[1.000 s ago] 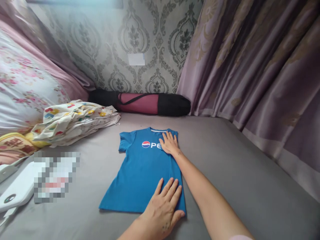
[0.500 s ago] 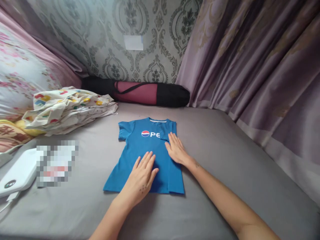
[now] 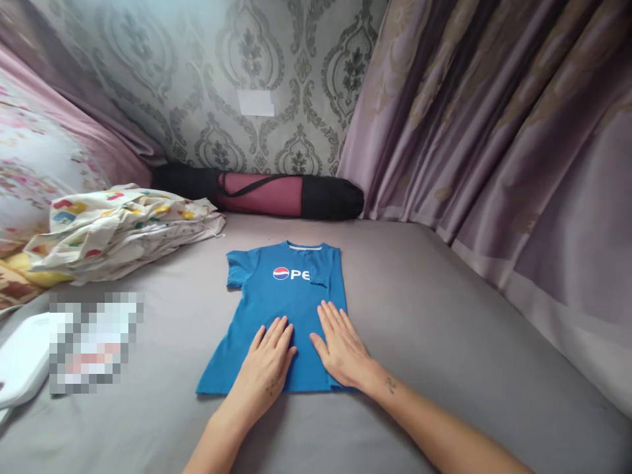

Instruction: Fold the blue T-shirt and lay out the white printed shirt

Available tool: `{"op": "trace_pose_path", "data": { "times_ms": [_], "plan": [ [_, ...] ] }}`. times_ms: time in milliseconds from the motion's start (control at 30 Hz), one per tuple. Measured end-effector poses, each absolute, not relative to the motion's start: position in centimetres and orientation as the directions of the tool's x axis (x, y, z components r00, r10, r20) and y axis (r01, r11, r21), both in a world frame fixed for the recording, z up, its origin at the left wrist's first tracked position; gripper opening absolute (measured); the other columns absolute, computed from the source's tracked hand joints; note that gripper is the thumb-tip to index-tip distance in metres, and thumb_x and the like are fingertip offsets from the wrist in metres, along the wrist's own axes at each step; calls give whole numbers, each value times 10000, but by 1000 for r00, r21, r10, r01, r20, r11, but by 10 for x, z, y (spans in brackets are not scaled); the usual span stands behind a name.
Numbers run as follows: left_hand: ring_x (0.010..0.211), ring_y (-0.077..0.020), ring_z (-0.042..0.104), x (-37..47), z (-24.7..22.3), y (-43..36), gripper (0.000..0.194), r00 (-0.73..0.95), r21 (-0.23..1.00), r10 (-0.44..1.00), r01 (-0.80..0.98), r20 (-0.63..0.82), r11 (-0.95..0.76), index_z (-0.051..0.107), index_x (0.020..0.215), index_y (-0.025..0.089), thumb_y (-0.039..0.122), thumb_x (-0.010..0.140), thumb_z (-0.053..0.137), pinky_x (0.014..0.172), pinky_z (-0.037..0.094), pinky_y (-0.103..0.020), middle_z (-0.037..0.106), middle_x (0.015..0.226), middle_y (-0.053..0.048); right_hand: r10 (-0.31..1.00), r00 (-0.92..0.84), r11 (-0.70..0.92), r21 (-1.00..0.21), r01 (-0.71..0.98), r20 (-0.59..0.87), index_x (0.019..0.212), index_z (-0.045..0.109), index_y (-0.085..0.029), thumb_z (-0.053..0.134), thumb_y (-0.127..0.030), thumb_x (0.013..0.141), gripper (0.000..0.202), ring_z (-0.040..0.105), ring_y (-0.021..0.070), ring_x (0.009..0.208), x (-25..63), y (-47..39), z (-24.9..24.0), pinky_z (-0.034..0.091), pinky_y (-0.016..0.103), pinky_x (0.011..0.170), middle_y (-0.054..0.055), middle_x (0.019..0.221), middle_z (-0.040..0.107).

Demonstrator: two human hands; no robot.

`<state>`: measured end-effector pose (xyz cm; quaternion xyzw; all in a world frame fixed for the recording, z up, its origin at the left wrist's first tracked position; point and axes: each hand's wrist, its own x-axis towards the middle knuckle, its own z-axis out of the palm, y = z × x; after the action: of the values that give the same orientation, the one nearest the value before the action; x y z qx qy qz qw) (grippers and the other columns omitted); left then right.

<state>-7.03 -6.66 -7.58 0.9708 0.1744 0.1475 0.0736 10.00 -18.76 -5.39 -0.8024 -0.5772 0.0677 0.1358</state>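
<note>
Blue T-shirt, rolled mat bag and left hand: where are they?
Blue T-shirt (image 3: 269, 293): head view, on the chest below the logo.
Rolled mat bag (image 3: 276, 195): head view, on its maroon middle.
Left hand (image 3: 264, 365): head view, on the back of the hand.

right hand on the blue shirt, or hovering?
Touching. The head view shows the right hand lying flat, palm down, on the blue shirt near its hem, no gap visible beneath the fingers.

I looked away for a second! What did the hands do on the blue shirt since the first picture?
The right hand slid from the collar down toward the hem of the blue shirt. The left hand shifted from the shirt's right hem corner toward its middle. Both now lie flat, side by side. Nothing was grasped or let go. The shirt's right side stays folded in; the patterned cloth pile and rolled mat did not change.
</note>
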Motion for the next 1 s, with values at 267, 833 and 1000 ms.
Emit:
{"op": "trace_pose_path", "data": {
  "times_ms": [267, 833, 1000],
  "plan": [
    [1340, -220, 386, -81, -67, -62, 432, 878, 248, 361, 291, 316, -924, 446, 1350, 170, 347, 973, 331, 1083, 369, -442, 461, 1413, -129, 961, 274, -241, -341, 909, 49, 1504, 139, -164, 228, -485, 972, 628, 88, 215, 1431, 91, -202, -40, 147, 464, 1172, 64, 1548, 113],
    [853, -252, 579, -135, -71, -24, 365, 433, 326, 844, 786, 316, -526, 618, 1014, 187, 453, 905, 394, 820, 471, -392, 624, 899, -94, 922, 378, -345, -263, 901, 87, 1435, 364, -102, 156, -512, 971, 653, 254, 227, 1397, 143, -115, -19, 176, 387, 1143, 112, 1497, 331],
    [837, -232, 568, -131, -64, -31, 338, 416, 379, 871, 786, 261, -489, 627, 957, 197, 413, 930, 370, 787, 455, -352, 619, 853, -70, 915, 404, -402, -140, 905, -19, 1484, 193, -40, 189, -496, 964, 691, 86, 244, 1435, 165, -83, -54, 81, 432, 1154, 131, 1555, 133]
  ]
}}
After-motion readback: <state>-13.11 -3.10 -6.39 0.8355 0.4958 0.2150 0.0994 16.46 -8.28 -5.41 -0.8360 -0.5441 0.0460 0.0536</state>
